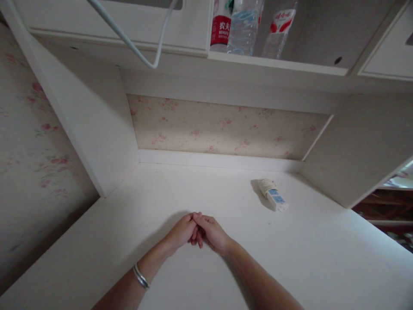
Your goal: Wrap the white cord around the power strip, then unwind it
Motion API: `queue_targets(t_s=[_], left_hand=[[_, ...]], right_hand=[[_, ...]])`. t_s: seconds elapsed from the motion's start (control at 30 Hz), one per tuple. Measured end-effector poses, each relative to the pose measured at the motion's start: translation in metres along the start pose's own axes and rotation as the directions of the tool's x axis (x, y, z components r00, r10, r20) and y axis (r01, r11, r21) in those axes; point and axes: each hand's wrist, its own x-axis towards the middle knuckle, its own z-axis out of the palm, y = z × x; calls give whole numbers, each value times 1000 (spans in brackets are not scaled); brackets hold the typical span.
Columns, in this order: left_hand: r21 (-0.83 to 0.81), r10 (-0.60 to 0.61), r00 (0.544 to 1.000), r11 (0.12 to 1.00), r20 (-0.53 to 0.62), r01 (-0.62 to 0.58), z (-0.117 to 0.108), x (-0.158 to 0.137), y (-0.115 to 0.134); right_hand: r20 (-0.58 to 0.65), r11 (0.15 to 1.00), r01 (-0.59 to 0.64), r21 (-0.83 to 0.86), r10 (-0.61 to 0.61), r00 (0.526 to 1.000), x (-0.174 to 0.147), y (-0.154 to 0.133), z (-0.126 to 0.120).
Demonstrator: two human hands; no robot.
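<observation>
My left hand [184, 230] and my right hand [214, 233] are clasped together above the white desk [180, 189], fingers folded into each other. Both are closed, and no object shows between them. A silver bangle [141, 276] circles my left wrist. Beyond my right hand, to the right, lies a small white power strip [276, 199] with blue labels and its pale cord coiled at the far end. Neither hand touches it.
Overhead, a shelf [277, 63] holds a red-labelled bottle [220, 30] and clear plastic bottles [244, 32]. A white cable [142, 56] loops down at upper left. Side panels [93, 125] bound the desk, with floral wallpaper [206, 125] behind.
</observation>
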Motion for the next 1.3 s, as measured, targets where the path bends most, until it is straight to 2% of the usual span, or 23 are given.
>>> queue_targets(t_s=[0.3,1.3], left_hand=[[29,3,1000,1000,26,-3,-4,5,-10],[12,-7,999,1000,31,7,-3,5,-8]], right_hand=[[-6,1000,-12,-26,11,1000,-3,-6,3],[11,1000,3,-16,-3,1000,0,3,-2]])
